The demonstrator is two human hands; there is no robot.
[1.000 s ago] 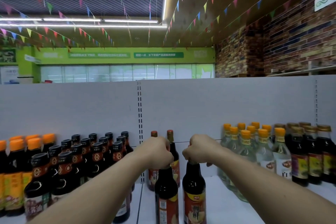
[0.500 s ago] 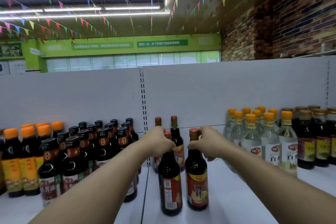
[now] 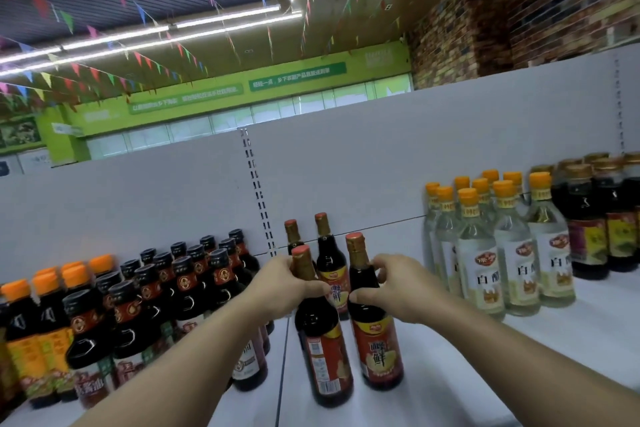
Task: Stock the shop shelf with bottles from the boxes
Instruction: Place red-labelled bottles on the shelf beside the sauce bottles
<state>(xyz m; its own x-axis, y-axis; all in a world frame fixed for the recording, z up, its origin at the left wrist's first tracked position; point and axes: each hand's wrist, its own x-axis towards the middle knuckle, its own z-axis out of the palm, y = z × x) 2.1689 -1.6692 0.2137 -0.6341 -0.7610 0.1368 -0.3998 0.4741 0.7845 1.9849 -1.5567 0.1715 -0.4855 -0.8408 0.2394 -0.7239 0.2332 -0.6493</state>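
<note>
Two dark sauce bottles with red labels stand side by side on the white shelf (image 3: pixel 450 371). My left hand (image 3: pixel 282 282) grips the neck of the left bottle (image 3: pixel 323 354), whose barcode side faces me. My right hand (image 3: pixel 394 284) curls round the neck of the right bottle (image 3: pixel 375 343), just below its red and gold cap. Behind them, near the back panel, stand two more bottles of the same kind (image 3: pixel 329 253). No box is in view.
Black-capped dark bottles (image 3: pixel 180 295) crowd the shelf to the left, with orange-capped ones (image 3: pixel 38 322) further left. Clear vinegar bottles with orange caps (image 3: pixel 498 253) stand to the right, dark gold-capped bottles (image 3: pixel 595 218) beyond them. A grey back panel (image 3: pixel 381 166) closes the shelf.
My hands have slid from the caps down to the necks of the two bottles, which now stand on the shelf. The view has tilted and shifted down.
</note>
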